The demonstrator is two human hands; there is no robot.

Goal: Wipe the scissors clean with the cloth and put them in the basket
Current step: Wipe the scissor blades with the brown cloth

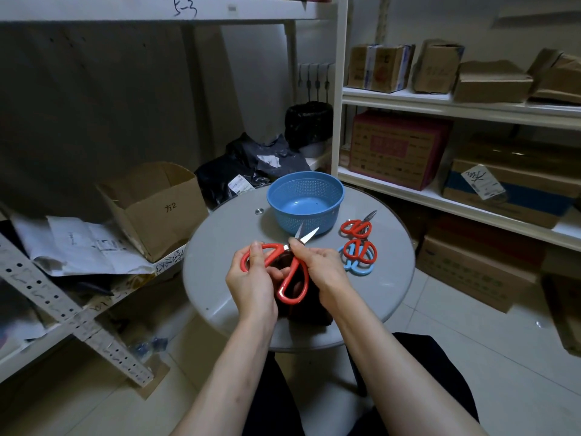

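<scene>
Head view: you're mid-wipe. Your left hand (251,275) curls round one red plastic loop of the scissors (292,272), held just in front of the basket (301,221), blades spread and pointing towards it. Your right hand (323,269) pinches the steel at the pivot, with the dark, nappy cloth (311,313) bunched beneath. Next, I'd say: draw the cloth along each slim blade, close them, then reach forward into that blue perforated bowl. Spare pairs (358,251) lie just right of the basket.
</scene>
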